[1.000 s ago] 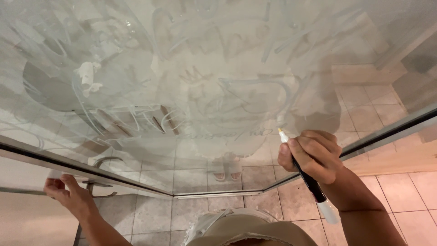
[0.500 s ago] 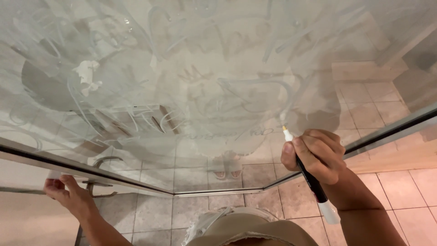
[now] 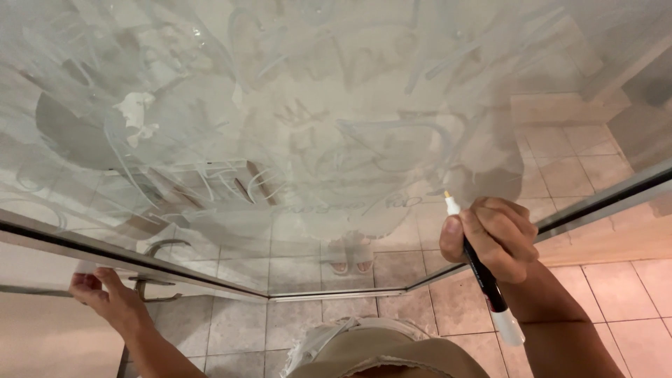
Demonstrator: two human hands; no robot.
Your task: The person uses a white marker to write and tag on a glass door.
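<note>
Marker (image 3: pixel 483 280) gripped in right hand (image 3: pixel 493 238), tip on glass pane (image 3: pixel 350 105).

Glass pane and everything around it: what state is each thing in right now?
Glass pane: covered in white drawn lines and smears.
Marker: uncapped, tip up against the glass.
Right hand: closed around the marker.
Left hand: gripping the pane's lower edge.
Metal frame: running along the pane's bottom.
Tiled floor: dry-looking, seen below.

Black-barrelled paint marker with white tip and white end cap (image 3: pixel 481 274), tilted, tip pressed to white-streaked glass pane (image 3: pixel 336 140).
</note>
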